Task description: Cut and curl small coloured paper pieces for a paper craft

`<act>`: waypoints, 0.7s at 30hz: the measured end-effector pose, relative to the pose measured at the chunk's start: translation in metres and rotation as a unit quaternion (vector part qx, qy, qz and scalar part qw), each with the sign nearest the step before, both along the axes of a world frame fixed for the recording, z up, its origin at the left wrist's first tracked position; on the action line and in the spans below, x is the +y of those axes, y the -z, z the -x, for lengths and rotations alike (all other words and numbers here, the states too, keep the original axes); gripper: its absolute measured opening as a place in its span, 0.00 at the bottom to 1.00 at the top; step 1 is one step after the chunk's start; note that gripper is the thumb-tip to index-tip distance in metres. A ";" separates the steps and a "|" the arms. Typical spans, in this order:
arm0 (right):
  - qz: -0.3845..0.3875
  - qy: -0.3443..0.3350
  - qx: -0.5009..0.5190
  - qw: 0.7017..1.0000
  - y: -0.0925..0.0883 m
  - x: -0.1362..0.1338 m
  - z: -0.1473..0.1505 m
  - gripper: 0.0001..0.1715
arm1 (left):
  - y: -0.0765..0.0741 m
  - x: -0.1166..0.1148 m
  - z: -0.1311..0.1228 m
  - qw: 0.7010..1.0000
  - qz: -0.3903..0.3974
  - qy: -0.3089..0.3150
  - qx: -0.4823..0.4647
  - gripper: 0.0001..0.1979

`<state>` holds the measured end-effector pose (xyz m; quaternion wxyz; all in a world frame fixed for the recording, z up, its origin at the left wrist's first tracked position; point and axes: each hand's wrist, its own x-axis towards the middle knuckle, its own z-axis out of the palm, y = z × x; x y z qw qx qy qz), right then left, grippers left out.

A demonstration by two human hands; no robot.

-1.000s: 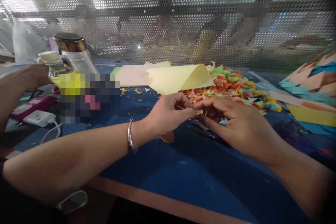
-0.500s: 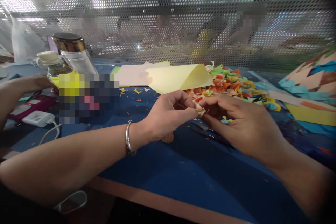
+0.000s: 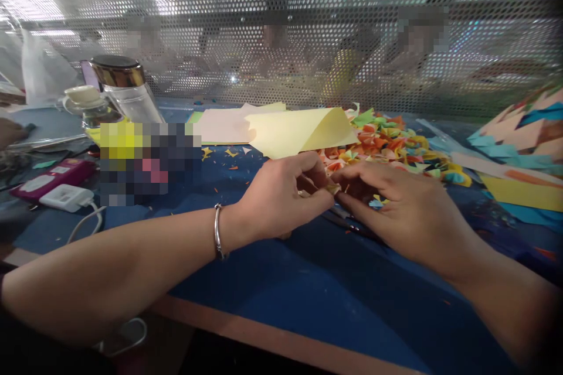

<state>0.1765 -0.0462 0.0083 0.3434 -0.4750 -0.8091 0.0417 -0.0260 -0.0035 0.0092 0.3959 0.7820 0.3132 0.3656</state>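
My left hand [image 3: 284,196], with a silver bangle at the wrist, is closed in a pinch around a small folded piece of paper [image 3: 333,188], pale yellowish. Facing it, my right hand [image 3: 400,205] has thumb and forefinger closed on the paper's right edge. Most of the piece is hidden by my fingers. Dark scissors [image 3: 341,218] lie on the blue table partly under my right hand. Just behind the hands spreads a pile of small folded paper pieces [image 3: 391,137] in orange, yellow and green. A curled yellow paper sheet [image 3: 299,129] lies left of the pile.
Pale paper sheets [image 3: 220,126] lie behind, before a perforated metal screen [image 3: 246,53]. At left stand a lidded bottle [image 3: 132,96], a yellow-filled bottle [image 3: 94,114], a magenta power strip [image 3: 53,179] and a white charger [image 3: 68,197]. A layered paper construction [image 3: 523,126] is at right.
The paper piece has turned between my fingers and shows less of its pale side. Another person's arm at the left has drawn back towards the frame edge.
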 end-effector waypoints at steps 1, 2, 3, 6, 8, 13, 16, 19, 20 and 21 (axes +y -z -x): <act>0.001 0.000 -0.003 1.000 0.000 0.000 0.000 0.08 | 0.000 0.000 0.000 1.000 -0.010 0.005 0.004 0.03; 0.001 0.000 -0.004 1.000 0.000 0.000 0.000 0.08 | 0.000 0.001 0.001 1.000 -0.020 0.009 0.006 0.03; 0.000 -0.002 -0.006 1.000 0.000 0.001 0.000 0.08 | 0.001 0.002 0.001 0.999 -0.028 0.012 0.009 0.03; -0.002 -0.005 -0.013 1.000 0.000 0.001 -0.001 0.08 | 0.002 0.003 0.002 0.999 -0.037 0.014 0.024 0.04; -0.003 -0.004 -0.018 1.000 0.000 0.002 -0.001 0.09 | 0.003 0.004 0.001 0.999 -0.038 0.011 0.035 0.03; -0.008 -0.003 -0.016 1.000 0.002 0.000 -0.002 0.10 | 0.002 0.004 0.000 0.994 -0.077 -0.027 0.073 0.04; -0.014 -0.008 -0.018 1.000 0.001 0.000 -0.001 0.10 | 0.001 0.005 0.000 0.993 -0.085 -0.034 0.076 0.05; -0.035 -0.019 -0.025 0.999 0.001 0.001 0.000 0.10 | 0.001 0.006 0.001 0.992 -0.097 -0.035 0.071 0.04; -0.043 -0.024 -0.027 0.998 0.001 0.002 0.001 0.10 | 0.002 0.006 0.001 0.992 -0.103 -0.037 0.069 0.04; -0.052 -0.027 -0.028 0.998 0.001 0.002 0.000 0.09 | 0.002 0.006 0.001 0.991 -0.109 -0.038 0.069 0.04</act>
